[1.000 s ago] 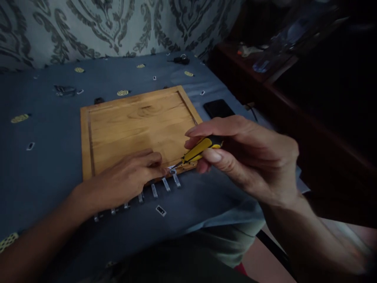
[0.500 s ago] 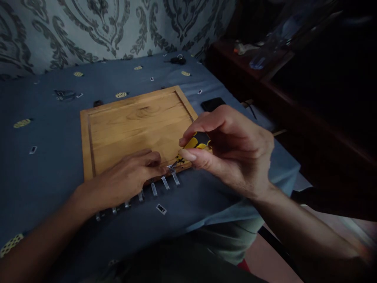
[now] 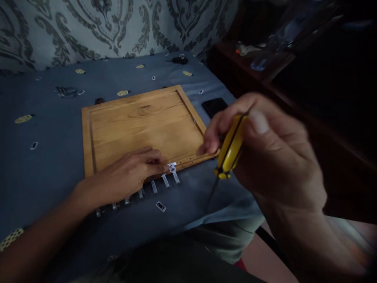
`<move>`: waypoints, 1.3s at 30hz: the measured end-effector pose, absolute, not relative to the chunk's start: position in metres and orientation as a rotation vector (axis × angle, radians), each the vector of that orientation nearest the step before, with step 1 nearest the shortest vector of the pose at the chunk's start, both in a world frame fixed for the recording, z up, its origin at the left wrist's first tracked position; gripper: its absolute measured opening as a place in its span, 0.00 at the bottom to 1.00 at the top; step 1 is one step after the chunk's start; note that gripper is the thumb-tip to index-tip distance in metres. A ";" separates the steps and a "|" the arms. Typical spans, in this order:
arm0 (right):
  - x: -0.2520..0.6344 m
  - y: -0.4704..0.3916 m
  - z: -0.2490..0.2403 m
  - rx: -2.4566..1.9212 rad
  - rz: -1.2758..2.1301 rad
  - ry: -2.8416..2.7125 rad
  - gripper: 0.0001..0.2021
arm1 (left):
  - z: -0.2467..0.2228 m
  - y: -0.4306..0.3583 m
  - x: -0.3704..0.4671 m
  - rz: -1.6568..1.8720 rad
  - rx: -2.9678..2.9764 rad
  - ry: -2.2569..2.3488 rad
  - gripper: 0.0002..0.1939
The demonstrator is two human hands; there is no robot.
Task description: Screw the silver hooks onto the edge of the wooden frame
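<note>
The right hand grasps the screwdriver, best held square to the metal hook. The left hand has an unclear grip.

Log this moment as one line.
left hand: on wooden board, beside hooks | right hand: gripping yellow screwdriver, shaft clear of hooks | black phone: on blue cloth

The left grip and right grip are bare hands; the forearms are uncovered too. Creased grey-green trousers show near.
</note>
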State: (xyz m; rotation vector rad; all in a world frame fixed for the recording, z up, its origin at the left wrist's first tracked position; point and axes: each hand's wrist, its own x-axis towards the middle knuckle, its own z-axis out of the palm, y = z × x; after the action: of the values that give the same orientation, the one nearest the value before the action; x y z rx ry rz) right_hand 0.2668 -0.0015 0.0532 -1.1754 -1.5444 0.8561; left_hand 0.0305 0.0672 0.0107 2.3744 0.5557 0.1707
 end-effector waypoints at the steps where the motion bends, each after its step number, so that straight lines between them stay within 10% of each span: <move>1: 0.269 -0.002 0.050 -1.110 1.063 -1.479 0.13 | 0.009 0.068 0.030 0.188 2.403 0.524 0.18; 39: 0.273 -0.001 0.004 -1.476 0.994 -2.251 0.22 | 0.009 0.073 0.017 0.271 2.418 0.558 0.20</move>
State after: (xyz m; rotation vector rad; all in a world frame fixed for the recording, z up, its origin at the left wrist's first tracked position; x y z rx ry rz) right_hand 0.2729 -0.0012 0.0042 -1.4764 -2.2515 0.9936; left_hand 0.0167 0.0732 0.0089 2.4177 0.5575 0.2707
